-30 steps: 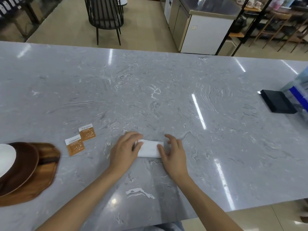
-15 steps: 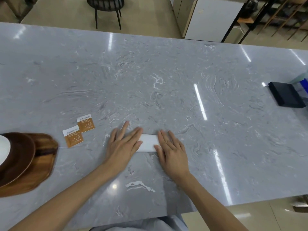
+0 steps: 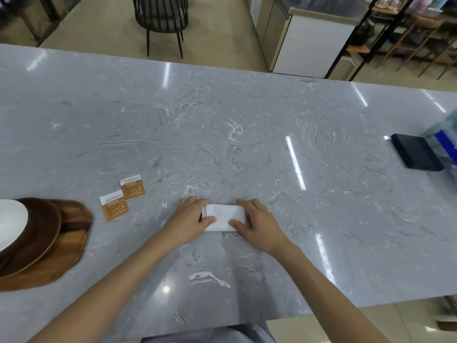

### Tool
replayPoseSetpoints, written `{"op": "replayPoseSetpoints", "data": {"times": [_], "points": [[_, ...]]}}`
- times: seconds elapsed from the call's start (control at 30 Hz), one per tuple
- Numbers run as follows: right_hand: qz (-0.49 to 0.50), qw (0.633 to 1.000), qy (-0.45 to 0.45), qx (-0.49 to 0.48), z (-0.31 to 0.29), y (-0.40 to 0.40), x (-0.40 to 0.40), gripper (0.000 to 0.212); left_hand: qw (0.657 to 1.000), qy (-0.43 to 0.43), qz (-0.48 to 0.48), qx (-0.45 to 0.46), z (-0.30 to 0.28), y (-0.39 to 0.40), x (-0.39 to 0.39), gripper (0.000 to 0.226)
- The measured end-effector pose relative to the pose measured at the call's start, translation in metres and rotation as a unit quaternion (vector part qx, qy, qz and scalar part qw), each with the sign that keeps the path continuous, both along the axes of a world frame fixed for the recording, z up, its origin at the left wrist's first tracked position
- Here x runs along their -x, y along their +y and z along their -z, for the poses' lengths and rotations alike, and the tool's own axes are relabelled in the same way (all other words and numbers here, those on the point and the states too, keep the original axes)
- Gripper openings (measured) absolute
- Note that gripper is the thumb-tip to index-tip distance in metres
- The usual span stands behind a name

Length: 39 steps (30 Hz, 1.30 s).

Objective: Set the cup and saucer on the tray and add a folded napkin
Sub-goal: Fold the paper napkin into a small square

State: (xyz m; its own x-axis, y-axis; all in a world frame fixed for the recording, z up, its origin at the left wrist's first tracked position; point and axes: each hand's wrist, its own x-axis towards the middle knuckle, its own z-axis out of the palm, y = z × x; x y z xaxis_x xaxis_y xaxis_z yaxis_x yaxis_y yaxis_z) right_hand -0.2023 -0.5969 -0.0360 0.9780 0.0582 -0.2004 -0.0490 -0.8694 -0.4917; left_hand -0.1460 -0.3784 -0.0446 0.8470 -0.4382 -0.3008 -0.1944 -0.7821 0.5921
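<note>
A white folded napkin (image 3: pixel 223 217) lies on the grey marble counter (image 3: pixel 247 144) in front of me. My left hand (image 3: pixel 191 220) grips its left end, thumb on top and fingers curled round the edge. My right hand (image 3: pixel 257 225) holds the right end, thumb on the near edge and fingers over the far side. At the far left a wooden tray (image 3: pixel 74 241) carries a dark brown saucer (image 3: pixel 39 236) with a white cup (image 3: pixel 10 222) on it, partly cut off by the frame edge.
Two orange-and-white sachets (image 3: pixel 122 199) lie between the tray and the napkin. A black box (image 3: pixel 415 154) and a clear blue container (image 3: pixel 445 142) sit at the right edge. A black chair (image 3: pixel 160 18) and cabinets stand beyond the counter.
Both hands lay flat on the napkin's ends half a second ago; now their fingers curl round those ends. The napkin stays in the same spot.
</note>
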Motion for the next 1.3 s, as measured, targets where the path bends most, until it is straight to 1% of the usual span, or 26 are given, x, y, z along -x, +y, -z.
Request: {"op": "replayPoseSetpoints", "data": {"times": [0.13,0.23,0.33,0.4,0.47,0.53,0.67,0.73,0.77,0.83,0.9,0.93,0.97,1.07,1.17,1.23,1.3], "points": [[-0.024,0.996,0.06,-0.061,-0.013,-0.002,-0.008,0.046,0.998,0.051,0.023,0.031,-0.01,0.008,-0.006,0.028],[-0.024,0.992,0.09,-0.083,-0.017,0.0,-0.005,0.027,0.995,0.062,0.052,0.062,-0.012,0.017,-0.003,0.018],[-0.018,0.991,0.091,-0.101,-0.017,0.007,0.005,0.027,0.99,0.065,0.068,0.101,-0.015,0.026,0.003,0.016],[0.007,0.986,0.102,-0.136,-0.019,0.012,0.015,0.024,0.986,0.082,0.054,0.137,-0.015,0.032,0.007,0.014],[0.047,0.972,0.115,-0.199,-0.023,0.017,0.025,0.022,0.973,0.129,0.025,0.191,-0.017,0.04,0.011,0.013],[0.084,0.957,0.107,-0.257,-0.029,0.024,0.034,0.02,0.958,0.161,0.008,0.237,-0.019,0.046,0.014,0.012],[0.152,0.931,0.082,-0.322,-0.04,0.039,0.048,0.019,0.935,0.178,-0.022,0.304,-0.022,0.052,0.026,0.015],[0.179,0.907,0.066,-0.375,-0.045,0.044,0.055,0.017,0.914,0.21,-0.052,0.344,-0.023,0.054,0.035,0.012],[0.19,0.893,0.06,-0.404,-0.048,0.046,0.058,0.017,0.892,0.244,-0.076,0.374,-0.023,0.054,0.04,0.014],[0.202,0.872,0.05,-0.443,-0.054,0.051,0.062,0.017,0.838,0.321,-0.122,0.424,-0.023,0.055,0.048,0.025],[0.202,0.864,0.041,-0.46,-0.059,0.054,0.067,0.016,0.798,0.364,-0.148,0.456,-0.021,0.056,0.054,0.034],[0.2,0.862,0.037,-0.465,-0.061,0.055,0.07,0.017,0.784,0.372,-0.159,0.471,-0.021,0.056,0.056,0.035],[0.199,0.86,0.034,-0.468,-0.063,0.056,0.073,0.017,0.776,0.371,-0.168,0.482,-0.021,0.056,0.059,0.036],[0.203,0.857,0.018,-0.473,-0.065,0.06,0.085,0.021,0.77,0.337,-0.198,0.505,-0.023,0.056,0.067,0.041],[0.218,0.849,-0.011,-0.481,-0.065,0.07,0.101,0.04,0.765,0.294,-0.229,0.524,-0.026,0.058,0.079,0.057],[0.23,0.841,-0.035,-0.489,-0.065,0.078,0.112,0.049,0.769,0.26,-0.242,0.531,-0.028,0.063,0.089,0.055],[0.237,0.839,-0.06,-0.486,-0.065,0.088,0.124,0.052,0.784,0.223,-0.247,0.524,-0.031,0.069,0.101,0.053]]}}
